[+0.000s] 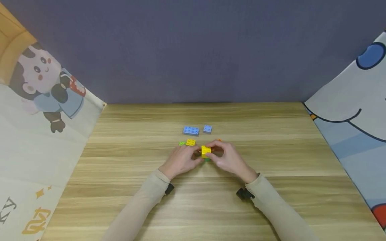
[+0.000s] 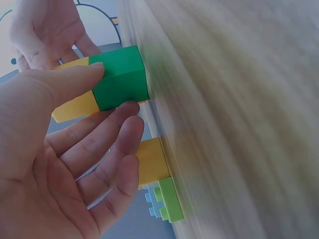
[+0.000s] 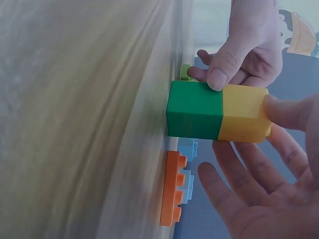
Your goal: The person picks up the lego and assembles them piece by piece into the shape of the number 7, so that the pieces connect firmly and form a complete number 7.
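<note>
A yellow block [image 3: 244,113] sits on top of a green block [image 3: 194,109], forming a small upright stack on the table in front of me. My left hand [image 1: 182,160] grips the green block low down, thumb on one side and fingertips on the other. From the other side my right hand [image 1: 227,159] pinches the yellow block near its top between thumb and fingers. The two blocks meet flush along their faces in the right wrist view. Seen from the head, the hands hide much of the green block.
Behind the hands lie a long blue brick [image 1: 191,130] and a small blue brick [image 1: 207,128]. Close past my left hand are a yellow brick [image 1: 190,142] and a lime green brick [image 1: 182,143]. An orange brick [image 3: 170,189] lies beyond my right hand.
</note>
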Demonstrator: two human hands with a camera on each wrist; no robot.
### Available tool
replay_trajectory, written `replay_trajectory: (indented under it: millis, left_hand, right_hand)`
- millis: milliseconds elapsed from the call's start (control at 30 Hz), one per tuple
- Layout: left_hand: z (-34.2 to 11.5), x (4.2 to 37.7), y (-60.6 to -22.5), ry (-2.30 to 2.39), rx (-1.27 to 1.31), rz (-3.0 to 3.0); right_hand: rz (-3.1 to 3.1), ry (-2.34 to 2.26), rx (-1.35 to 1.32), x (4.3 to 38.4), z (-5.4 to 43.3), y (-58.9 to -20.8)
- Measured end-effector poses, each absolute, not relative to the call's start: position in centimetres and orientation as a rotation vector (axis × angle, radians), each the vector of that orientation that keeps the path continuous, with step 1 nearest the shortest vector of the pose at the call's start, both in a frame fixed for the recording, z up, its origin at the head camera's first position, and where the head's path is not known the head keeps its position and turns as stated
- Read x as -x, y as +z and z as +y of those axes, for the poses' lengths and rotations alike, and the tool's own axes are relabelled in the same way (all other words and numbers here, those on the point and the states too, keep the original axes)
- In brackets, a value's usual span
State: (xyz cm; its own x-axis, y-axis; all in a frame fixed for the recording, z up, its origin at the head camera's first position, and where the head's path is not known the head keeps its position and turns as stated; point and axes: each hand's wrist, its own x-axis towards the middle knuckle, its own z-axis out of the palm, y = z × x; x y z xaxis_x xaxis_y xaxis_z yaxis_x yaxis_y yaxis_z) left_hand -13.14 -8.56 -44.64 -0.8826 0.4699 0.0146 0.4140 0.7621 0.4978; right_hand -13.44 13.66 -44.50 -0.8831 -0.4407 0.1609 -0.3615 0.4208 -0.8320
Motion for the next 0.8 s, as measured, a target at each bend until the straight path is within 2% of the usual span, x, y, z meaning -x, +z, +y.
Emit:
replay_trajectory:
  millis: [800]
  left_hand:
    - [-8.76,13.21,-44.65,0.737,-0.74,2.842]
  right_hand:
    - [2.509,-1.501,0.683,13.72,14.06,-44.84]
